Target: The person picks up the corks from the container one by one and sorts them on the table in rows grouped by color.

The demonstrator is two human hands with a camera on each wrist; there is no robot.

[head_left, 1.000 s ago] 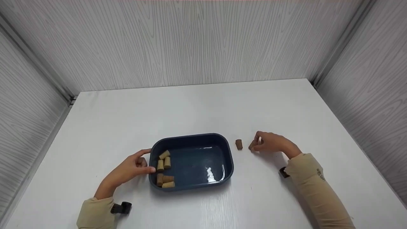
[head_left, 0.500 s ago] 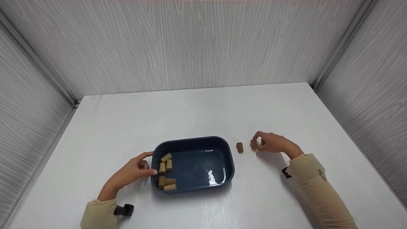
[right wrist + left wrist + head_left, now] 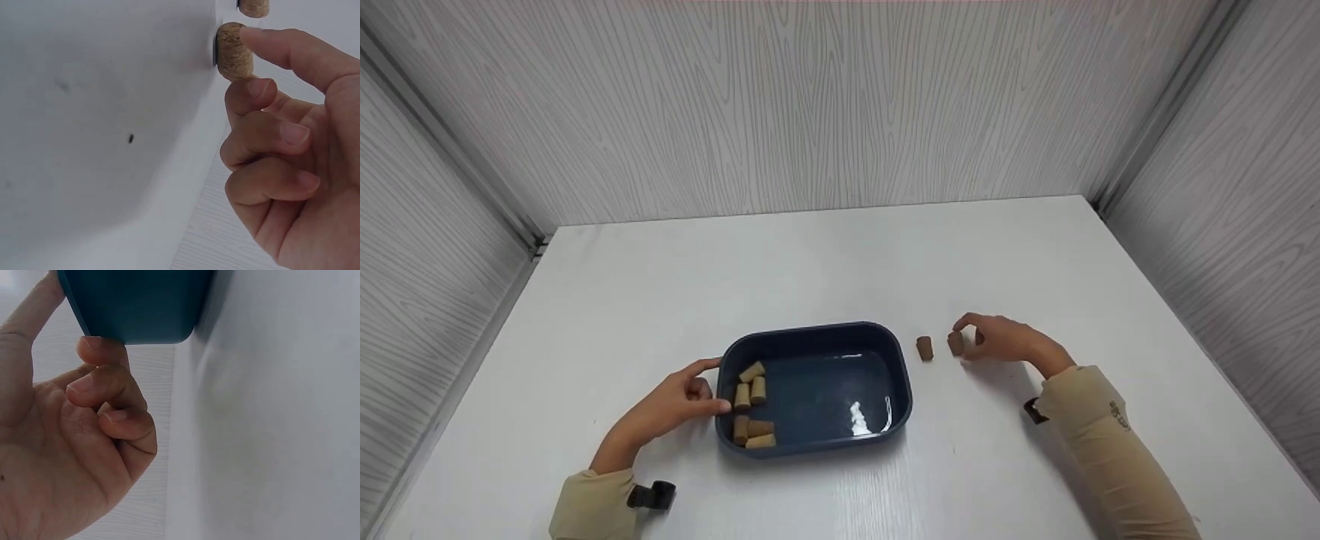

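Note:
My left hand (image 3: 671, 401) holds the left end of a dark blue tray (image 3: 910, 397), thumb over the rim and index finger at the outer corner. In the left wrist view, thumb and a fingertip meet the tray wall (image 3: 135, 309), the other fingers curled. Several tapered corks, pale ones (image 3: 758, 390) and brown ones (image 3: 741, 430), lie at the tray's left end. Right of the tray, my right hand (image 3: 1001, 339) has thumb and index finger at opposite sides of a brown cork (image 3: 233, 53) standing on the table. Another brown cork (image 3: 925, 348) stands just left of it.
The white table (image 3: 810, 262) carries the tray and corks. Wood-grain panels (image 3: 825, 105) rise behind it and at both sides. Black wrist straps (image 3: 652, 495) show below the beige sleeves (image 3: 596, 506).
The cork at my right fingers has gone from tilted to upright beside the other one, and the fingers have spread slightly. The head view has shifted a little; my left hand stays on the tray.

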